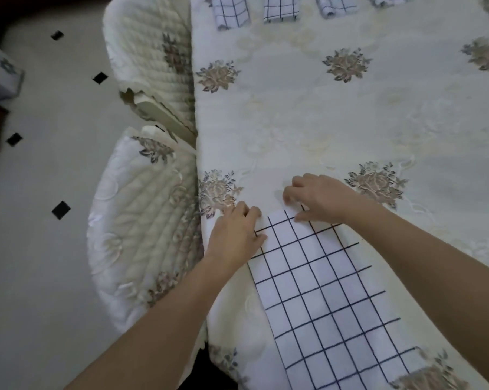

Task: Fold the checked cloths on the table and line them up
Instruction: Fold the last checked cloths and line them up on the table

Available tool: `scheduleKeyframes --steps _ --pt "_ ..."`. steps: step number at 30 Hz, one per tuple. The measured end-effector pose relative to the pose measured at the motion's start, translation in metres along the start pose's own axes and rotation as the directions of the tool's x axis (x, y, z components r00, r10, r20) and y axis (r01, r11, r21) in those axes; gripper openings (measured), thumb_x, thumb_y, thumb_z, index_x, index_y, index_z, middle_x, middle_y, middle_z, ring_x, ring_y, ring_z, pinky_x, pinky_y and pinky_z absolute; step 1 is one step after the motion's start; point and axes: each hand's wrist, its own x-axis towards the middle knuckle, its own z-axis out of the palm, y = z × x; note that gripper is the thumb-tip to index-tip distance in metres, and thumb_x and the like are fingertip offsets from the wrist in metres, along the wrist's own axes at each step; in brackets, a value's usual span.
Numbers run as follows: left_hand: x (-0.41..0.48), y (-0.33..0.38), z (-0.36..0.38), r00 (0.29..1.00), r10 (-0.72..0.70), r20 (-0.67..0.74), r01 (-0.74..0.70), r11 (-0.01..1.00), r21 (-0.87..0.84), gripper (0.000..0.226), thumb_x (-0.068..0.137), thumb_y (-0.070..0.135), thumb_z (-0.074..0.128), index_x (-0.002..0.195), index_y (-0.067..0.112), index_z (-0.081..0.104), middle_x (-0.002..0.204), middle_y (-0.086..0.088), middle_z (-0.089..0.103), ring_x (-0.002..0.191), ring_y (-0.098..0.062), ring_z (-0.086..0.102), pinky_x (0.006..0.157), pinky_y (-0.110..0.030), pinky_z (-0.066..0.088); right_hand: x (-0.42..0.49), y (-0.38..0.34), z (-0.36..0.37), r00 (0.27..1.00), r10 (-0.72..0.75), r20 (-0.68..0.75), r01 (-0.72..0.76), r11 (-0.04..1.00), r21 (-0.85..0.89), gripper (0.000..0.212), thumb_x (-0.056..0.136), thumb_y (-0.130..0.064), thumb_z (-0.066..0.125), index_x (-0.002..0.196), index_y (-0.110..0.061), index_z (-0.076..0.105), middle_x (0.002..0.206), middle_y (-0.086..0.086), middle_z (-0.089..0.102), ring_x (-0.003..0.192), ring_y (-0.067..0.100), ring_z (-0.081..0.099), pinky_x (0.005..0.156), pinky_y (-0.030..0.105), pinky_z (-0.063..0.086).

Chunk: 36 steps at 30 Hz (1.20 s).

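Note:
A white cloth with a dark check [322, 296] lies as a long folded strip on the table [350, 122], running from the near edge away from me. My left hand [237, 232] pinches its far left corner with curled fingers. My right hand [316, 197] holds the far right corner, fingers bent over the cloth's end. Several folded checked cloths sit in a row along the far edge: one [232, 9], a second [281, 8], a third [334, 5] and the corner of another [389, 0].
The table wears a cream cloth with embroidered flowers. Two chairs with quilted cream covers stand at its left side, one nearer [142, 229] and one farther [150, 57]. A pale tiled floor [46, 164] with small black diamonds lies to the left.

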Motion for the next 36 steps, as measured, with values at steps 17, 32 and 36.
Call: scheduleKeyframes --steps 17,32,36 --pt "-0.006 -0.032 -0.007 0.961 -0.245 0.130 0.278 0.864 -0.421 0.038 0.078 0.006 0.080 0.111 0.015 0.063 0.109 0.000 0.044 0.095 -0.020 0.051 0.091 -0.039 0.050 0.019 0.018 -0.003 0.979 0.009 0.205 -0.061 0.967 0.248 0.022 0.090 -0.037 0.068 0.097 -0.023 0.054 0.101 -0.005 0.045 0.089 0.020 0.051 0.074 0.032 0.039" --pt "0.013 -0.036 -0.016 0.976 -0.162 0.145 0.197 0.941 -0.275 0.028 0.092 0.001 0.053 0.115 0.014 0.060 0.116 -0.006 0.048 0.110 -0.025 0.050 0.088 -0.033 0.043 0.007 0.030 -0.020 0.988 0.068 0.142 -0.123 0.899 0.421 0.010 0.097 -0.032 0.059 0.090 -0.027 0.055 0.089 -0.007 0.062 0.079 0.013 0.053 0.067 0.031 0.040" --pt "0.028 -0.035 -0.021 0.977 -0.148 0.155 0.192 0.927 -0.324 0.019 0.098 0.023 0.052 0.115 0.016 0.059 0.113 -0.005 0.048 0.105 -0.024 0.054 0.091 -0.039 0.048 -0.002 0.035 -0.024 0.984 0.123 0.131 -0.169 0.885 0.435 0.008 0.098 -0.034 0.058 0.092 -0.029 0.055 0.092 -0.007 0.065 0.080 0.013 0.055 0.073 0.033 0.044"
